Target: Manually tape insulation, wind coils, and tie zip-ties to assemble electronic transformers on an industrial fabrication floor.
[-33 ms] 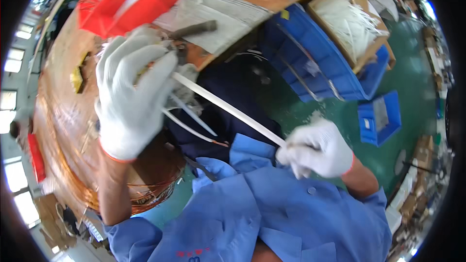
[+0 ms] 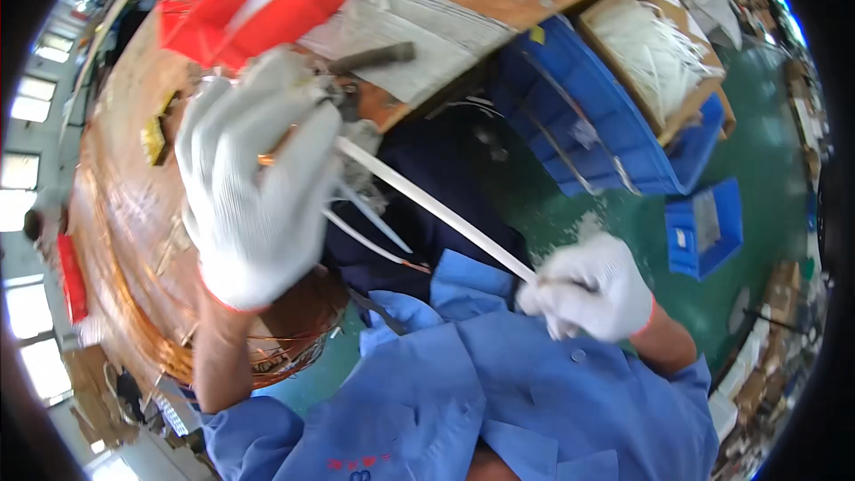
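Observation:
A long, narrow white sleeve (image 2: pixel 436 207) runs slanting between my two hands, straight and taut-looking. My left hand (image 2: pixel 258 174), in a white knit glove, is closed around its upper end beside a metal clamp-like fixture on the bench edge; a bit of copper-coloured wire shows between the fingers, partly hidden. At the lower end, my gloved right hand (image 2: pixel 592 289) pinches the sleeve in front of my blue jacket. Below the left hand hang a thin white-covered wire (image 2: pixel 370 245) with a bare copper tip and a pale strip (image 2: pixel 374 218).
Coils of copper wire (image 2: pixel 151 334) lie along the wooden bench's left side. A red bin (image 2: pixel 258 13) of white strips stands at the back, near a dark rod (image 2: pixel 374 56). To the right are a blue crate (image 2: pixel 570 116), a carton (image 2: pixel 663 129) with white strips, and a small blue bin (image 2: pixel 726 223).
The whole view has shifted slightly, so the surroundings sit a little further right and lower. Both hands keep their hold on the white sleeve.

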Motion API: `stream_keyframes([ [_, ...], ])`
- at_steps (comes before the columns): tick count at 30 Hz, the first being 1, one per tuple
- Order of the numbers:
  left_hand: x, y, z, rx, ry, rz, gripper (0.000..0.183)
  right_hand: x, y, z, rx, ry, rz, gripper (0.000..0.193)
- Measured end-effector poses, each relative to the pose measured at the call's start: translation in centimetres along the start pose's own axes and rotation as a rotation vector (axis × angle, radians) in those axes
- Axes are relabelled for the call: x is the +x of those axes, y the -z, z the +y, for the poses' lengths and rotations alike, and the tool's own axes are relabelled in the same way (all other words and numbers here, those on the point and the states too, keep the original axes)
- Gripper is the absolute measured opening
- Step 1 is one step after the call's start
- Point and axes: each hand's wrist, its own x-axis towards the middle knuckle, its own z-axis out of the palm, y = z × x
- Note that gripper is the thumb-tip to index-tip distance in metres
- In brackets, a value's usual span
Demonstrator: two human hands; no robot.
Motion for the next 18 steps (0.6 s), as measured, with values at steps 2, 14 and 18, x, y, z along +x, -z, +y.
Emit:
stream_keyframes([
  [2, -1.9, 1.0, 3.0, -0.226, 0.165, 0.107, 0.041, -0.3, -1.5, -0.1, -0.074, 0.123, 0.073, 0.012],
  [14, -0.2, -2.5, 11.5, -2.599, 1.213, 0.504, 0.043, 1.4, -6.4, 1.9, -0.303, 0.625, 0.144, 0.017],
  [18, 1.0, -3.3, 9.5, -2.505, 1.245, 0.546, 0.039, 1.4, -6.9, 2.2, -0.320, 0.680, 0.203, 0.017],
])
